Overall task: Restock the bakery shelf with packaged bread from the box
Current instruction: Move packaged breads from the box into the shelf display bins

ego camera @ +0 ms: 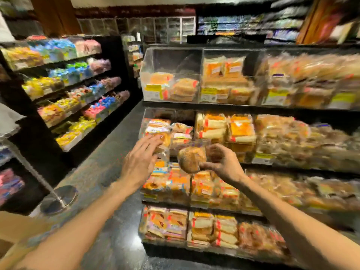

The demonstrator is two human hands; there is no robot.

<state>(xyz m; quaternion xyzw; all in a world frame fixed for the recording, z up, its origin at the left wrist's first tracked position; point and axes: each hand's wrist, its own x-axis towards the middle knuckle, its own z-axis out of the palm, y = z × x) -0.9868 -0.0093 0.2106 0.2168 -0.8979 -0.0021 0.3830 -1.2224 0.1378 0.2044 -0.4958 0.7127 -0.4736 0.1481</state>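
My right hand (220, 160) grips a round brown bun in clear wrap (191, 158) and holds it in front of the bakery shelf (214, 105), level with the second tier. My left hand (142, 158) reaches forward with straight fingers that touch a packaged bread (158, 133) in the leftmost clear bin of that tier. All tiers hold several orange and yellow bread packs. A corner of the cardboard box (17, 228) shows at the lower left.
A black shelf of colourful packets (74, 90) stands to the left across a dark aisle floor (109, 152). A metal stanchion base (59, 199) sits on the floor near the box. The top-left clear bin (171, 61) is mostly unfilled.
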